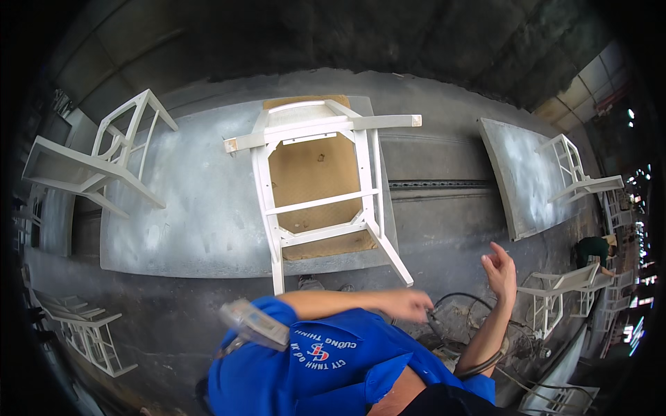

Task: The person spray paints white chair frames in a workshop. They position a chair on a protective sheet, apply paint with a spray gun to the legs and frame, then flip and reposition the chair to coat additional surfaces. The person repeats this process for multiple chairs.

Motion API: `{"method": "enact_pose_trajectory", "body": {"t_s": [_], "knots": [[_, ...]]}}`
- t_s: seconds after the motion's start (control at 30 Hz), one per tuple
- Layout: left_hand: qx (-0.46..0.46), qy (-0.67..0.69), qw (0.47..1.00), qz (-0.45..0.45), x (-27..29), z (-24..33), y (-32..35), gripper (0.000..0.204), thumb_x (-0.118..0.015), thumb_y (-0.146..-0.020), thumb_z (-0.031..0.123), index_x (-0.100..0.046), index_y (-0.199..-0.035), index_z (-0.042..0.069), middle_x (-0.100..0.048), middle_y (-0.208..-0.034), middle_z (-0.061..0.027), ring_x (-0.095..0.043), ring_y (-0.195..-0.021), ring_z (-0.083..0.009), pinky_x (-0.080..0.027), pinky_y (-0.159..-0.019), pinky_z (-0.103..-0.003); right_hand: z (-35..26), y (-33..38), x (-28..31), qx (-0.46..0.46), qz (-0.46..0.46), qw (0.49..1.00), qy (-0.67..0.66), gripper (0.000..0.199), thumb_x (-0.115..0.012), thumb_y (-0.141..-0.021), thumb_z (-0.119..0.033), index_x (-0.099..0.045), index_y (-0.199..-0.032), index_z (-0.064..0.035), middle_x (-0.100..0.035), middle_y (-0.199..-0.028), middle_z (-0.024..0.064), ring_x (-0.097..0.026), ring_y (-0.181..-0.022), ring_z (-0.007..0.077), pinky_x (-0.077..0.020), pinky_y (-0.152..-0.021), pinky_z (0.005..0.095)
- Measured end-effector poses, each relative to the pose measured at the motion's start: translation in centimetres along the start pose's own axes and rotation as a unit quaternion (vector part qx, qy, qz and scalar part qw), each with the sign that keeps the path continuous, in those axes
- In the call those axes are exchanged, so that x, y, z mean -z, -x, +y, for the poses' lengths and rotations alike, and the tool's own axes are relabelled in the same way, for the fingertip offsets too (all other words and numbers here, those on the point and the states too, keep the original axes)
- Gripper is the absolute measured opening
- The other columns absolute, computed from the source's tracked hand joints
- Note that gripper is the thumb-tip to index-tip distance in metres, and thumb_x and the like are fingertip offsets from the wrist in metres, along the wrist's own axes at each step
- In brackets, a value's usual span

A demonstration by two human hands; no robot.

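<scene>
White-painted chair frame (320, 191) lies upturned on a grey board (194, 208), legs toward the person. Left hand (409, 304) reaches across the body, fingers curled around a dark hose (454, 298) near the floor. Right hand (501, 269) is raised, open, fingers loosely spread, holding nothing.

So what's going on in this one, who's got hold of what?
A person in a blue shirt stands at a grey table where a white chair frame lies tipped over on a brown board. Their left hand reaches across to black hoses low on the right; whether it grips anything is unclear. The right hand is raised, open and empty. More white chair frames sit around.
</scene>
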State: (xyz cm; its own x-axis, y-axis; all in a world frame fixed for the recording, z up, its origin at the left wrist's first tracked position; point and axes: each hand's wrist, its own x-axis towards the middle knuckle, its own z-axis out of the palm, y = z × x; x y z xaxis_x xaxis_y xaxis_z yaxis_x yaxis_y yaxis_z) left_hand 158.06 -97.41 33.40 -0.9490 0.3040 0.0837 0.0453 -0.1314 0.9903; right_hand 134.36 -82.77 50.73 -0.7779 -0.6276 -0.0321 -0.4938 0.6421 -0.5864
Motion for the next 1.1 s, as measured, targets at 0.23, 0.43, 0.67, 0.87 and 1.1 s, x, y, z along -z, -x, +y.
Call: {"method": "enact_pose_trajectory", "body": {"t_s": [0.23, 0.43, 0.67, 0.87, 1.1], "knots": [[-0.014, 0.15, 0.886, -0.439, -11.7, 6.9, -7.6, 0.051, -0.073, -0.098, 0.024, -0.049, -0.134, -0.003, -0.066, -0.098, -0.0099, -0.065, -0.089, -0.017, -0.053, -0.075, -0.035, 1.5, -3.0, 1.2, -0.016, 0.014, 0.994, 0.109, 0.064, -0.082, -0.083, -0.031, -0.064, -0.137, -0.0016, -0.077, -0.103, 0.0187, -0.074, -0.095, 0.0323, -0.0567, -0.087, 0.0407], [-0.036, 0.251, 0.901, -0.352, -13.0, 10.1, -8.7, 0.029, -0.071, -0.091, 0.011, -0.051, -0.11, 0.002, -0.064, -0.085, -0.0081, -0.065, -0.075, -0.0156, -0.05, -0.064, -0.034, 10.2, 0.2, -2.7, -0.056, -0.172, 0.936, 0.302, 0.088, -0.088, -0.072, -0.051, -0.061, -0.141, -0.0035, -0.074, -0.114, 0.0248, -0.072, -0.109, 0.0376, -0.0563, -0.095, 0.0427], [-0.044, 0.185, 0.916, -0.354, -13.1, 11.1, -9.1, 0.025, -0.07, -0.088, 0.012, -0.054, -0.105, 0.002, -0.065, -0.081, -0.0083, -0.065, -0.07, -0.0158, -0.05, -0.062, -0.033, 17.1, 11.9, -16.2, -0.152, -0.359, 0.837, 0.385, 0.083, -0.078, -0.084, -0.05, -0.044, -0.153, -0.0176, -0.046, -0.149, 0.0245, -0.051, -0.134, 0.0429, -0.0496, -0.104, 0.0549], [-0.018, 0.186, 0.904, -0.384, -14.3, 11.4, -8.1, 0.026, -0.071, -0.087, 0.008, -0.059, -0.109, -0.001, -0.068, -0.086, -0.0064, -0.066, -0.079, -0.0146, -0.05, -0.065, -0.033, 21.8, 18.5, -21.9, -0.2, -0.311, 0.872, 0.321, 0.058, -0.067, -0.096, -0.04, -0.048, -0.145, -0.0148, -0.061, -0.125, 0.0244, -0.066, -0.107, 0.0395, -0.0564, -0.086, 0.0546], [-0.025, 0.101, 0.882, -0.46, -14.1, 11.9, -7.0, 0.021, -0.072, -0.086, 0.012, -0.068, -0.103, 0.001, -0.072, -0.088, -0.0075, -0.065, -0.078, -0.0175, -0.049, -0.066, -0.037, 26.8, 21.1, -22.9, -0.404, -0.318, 0.845, 0.147, 0.046, -0.062, -0.1, -0.036, -0.051, -0.138, -0.0136, -0.064, -0.109, 0.0226, -0.068, -0.089, 0.0371, -0.0571, -0.073, 0.0531]]}}
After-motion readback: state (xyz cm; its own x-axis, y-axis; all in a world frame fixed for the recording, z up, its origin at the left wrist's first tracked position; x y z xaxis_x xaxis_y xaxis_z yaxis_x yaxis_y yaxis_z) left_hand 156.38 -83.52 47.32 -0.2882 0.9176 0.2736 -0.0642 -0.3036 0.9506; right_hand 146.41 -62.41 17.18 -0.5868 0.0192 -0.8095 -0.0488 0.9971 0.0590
